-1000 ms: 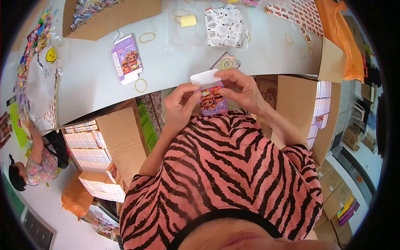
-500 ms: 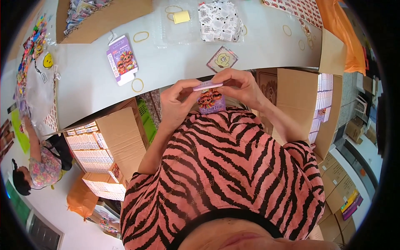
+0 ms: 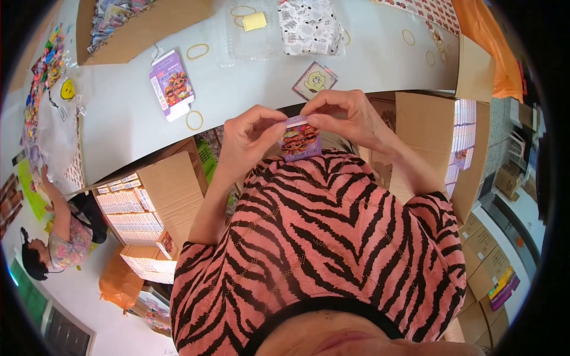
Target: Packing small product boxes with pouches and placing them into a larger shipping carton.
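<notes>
A small purple printed box [image 3: 300, 142] stands upright against my striped shirt, just off the table's near edge. My left hand [image 3: 252, 135] pinches its top left corner between thumb and fingers. At the top right corner, my right hand [image 3: 349, 117] pinches likewise, its thumb lying along the top flap. What is inside the box is hidden. Beyond my hands, a square sachet with a yellow cartoon figure [image 3: 316, 81] lies on the table. Another purple box [image 3: 172, 86], flattened or unfilled, I cannot tell, rests to the left with its end flap out.
A heap of white sachets [image 3: 313, 26] and several rubber bands [image 3: 195, 120] lie on the white table [image 3: 237, 83]. Cartons of small boxes stand at left [image 3: 133, 207] and right [image 3: 463, 139]. Small colourful items [image 3: 50, 56] cover the far left. Another person [image 3: 65, 237] works there.
The top flap of the box has gone down, and more of the printed front shows. Both hands stay at its top corners. The other person's arm has shifted slightly.
</notes>
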The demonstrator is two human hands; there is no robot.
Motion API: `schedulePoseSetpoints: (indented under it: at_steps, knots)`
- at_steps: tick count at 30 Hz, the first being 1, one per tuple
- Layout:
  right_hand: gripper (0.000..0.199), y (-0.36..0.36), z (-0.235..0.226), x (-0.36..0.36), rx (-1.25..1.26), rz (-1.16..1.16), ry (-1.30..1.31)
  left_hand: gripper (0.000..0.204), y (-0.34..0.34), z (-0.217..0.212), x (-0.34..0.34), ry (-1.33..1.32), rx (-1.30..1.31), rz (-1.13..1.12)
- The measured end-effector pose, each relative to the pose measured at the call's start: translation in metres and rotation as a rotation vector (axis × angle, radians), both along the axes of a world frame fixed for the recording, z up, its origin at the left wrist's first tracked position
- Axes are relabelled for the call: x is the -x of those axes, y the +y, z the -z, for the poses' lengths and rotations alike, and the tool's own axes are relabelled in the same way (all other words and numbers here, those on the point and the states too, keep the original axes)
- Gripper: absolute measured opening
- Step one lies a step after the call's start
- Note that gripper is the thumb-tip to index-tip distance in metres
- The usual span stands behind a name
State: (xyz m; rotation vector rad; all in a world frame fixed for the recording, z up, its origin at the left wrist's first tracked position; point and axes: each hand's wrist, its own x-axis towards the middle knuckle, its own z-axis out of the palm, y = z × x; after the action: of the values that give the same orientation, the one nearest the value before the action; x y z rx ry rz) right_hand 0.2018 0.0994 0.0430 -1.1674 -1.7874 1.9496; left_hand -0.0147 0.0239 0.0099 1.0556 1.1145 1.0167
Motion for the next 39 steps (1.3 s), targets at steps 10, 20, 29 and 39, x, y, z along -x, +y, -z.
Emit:
schedulePoseSetpoints:
  at_steps: [10, 20, 29, 39]
  knots:
    - [0.008, 0.000, -0.004, 0.003, 0.002, 0.028, -0.050, 0.012, 0.006, -0.003, 0.000, 0.024, 0.115, 0.082]
    - [0.008, -0.006, 0.010, -0.003, -0.510, -0.118, 0.021, 0.007, 0.006, 0.000, -0.001, -0.043, 0.126, 0.082]
    - [0.024, -0.019, 0.034, -0.014, -0.907, -0.092, 0.117, 0.015, -0.014, 0.010, -0.013, 0.368, -0.421, -0.099]
    - [0.025, -0.033, 0.030, -0.016, -0.366, 0.025, 0.150, 0.022, -0.026, 0.028, -0.015, 0.182, -0.361, -0.143]
